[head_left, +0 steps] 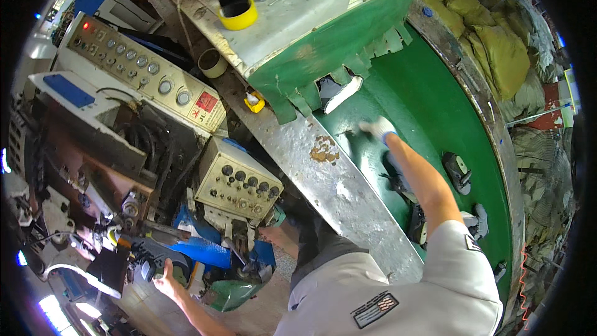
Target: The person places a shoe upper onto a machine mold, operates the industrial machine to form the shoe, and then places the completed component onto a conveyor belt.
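Observation:
At the lower left, my bare left hand [166,284] grips the edge of a dark grey shoe [163,255] at the machine, thumb up and the other fingers partly hidden. My right hand [378,129], in a pale glove with a blue cuff, reaches over the green conveyor belt [407,96]. Its fingers stretch to the left, slightly blurred, with nothing visible in them. Beyond it, a shoe with a white sole [343,94] pokes out from under a cut green flap [323,56]. More dark shoes, one a black shoe [457,173], lie on the belt beside my right arm.
Left of me stand a control box with knobs [237,180] and a long gauge panel [146,71]. A worn metal ledge [336,174] borders the belt. Yellow tape [239,17] and tools lie on the cover above. Olive sacks [491,50] are piled at the far right.

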Action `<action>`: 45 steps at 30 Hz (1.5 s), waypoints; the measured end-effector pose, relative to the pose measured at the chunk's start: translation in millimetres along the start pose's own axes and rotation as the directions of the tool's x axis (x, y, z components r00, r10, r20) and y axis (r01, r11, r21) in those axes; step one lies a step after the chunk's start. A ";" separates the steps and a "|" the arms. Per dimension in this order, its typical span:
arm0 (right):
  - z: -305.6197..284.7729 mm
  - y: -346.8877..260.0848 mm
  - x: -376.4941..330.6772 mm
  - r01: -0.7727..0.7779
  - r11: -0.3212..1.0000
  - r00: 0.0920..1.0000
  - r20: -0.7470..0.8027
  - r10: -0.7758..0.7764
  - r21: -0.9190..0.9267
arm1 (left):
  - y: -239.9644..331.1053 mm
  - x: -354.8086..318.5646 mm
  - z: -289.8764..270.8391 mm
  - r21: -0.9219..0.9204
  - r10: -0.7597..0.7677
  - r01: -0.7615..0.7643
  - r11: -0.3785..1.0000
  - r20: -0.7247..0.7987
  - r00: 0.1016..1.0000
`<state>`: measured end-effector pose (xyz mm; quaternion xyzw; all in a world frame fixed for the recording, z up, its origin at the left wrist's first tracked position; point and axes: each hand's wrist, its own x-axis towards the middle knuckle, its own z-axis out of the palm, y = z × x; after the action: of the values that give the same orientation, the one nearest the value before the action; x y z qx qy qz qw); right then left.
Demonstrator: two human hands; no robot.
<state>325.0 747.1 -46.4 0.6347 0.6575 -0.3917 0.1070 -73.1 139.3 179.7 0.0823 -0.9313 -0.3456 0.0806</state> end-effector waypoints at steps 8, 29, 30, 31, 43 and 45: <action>95.1 -118.9 128.8 -0.090 0.653 0.802 -0.334 0.495 0.752 | -101.7 45.8 -50.5 -0.219 0.225 -0.141 0.965 0.425 0.877; 240.9 -242.6 -386.1 -0.253 0.470 0.522 0.528 -0.670 0.846 | 15.6 -6.1 -16.3 -0.438 0.072 0.467 0.768 0.784 0.617; 224.8 -271.0 -416.5 -0.286 0.529 0.480 0.597 -0.642 0.799 | -2.7 0.5 -23.6 -0.503 0.076 0.483 0.717 0.745 0.663; 233.2 -279.8 -420.7 -0.224 0.518 0.482 0.555 -0.677 0.826 | -6.7 5.7 -29.9 -0.505 0.031 0.492 0.709 0.719 0.694; 330.3 -391.5 -433.8 -0.076 0.388 0.500 0.372 -0.782 0.919 | -45.4 88.1 -25.2 -0.850 -0.070 0.336 0.406 0.338 0.939; 341.2 -403.2 -435.5 -0.213 0.347 0.500 0.407 -0.764 0.913 | -47.1 92.1 -23.1 -0.879 -0.039 0.295 0.375 0.303 0.952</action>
<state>-92.4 243.5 155.7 0.1777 0.3183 -0.9301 -0.0450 -153.4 70.2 174.6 0.0779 -0.5758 -0.8133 -0.0323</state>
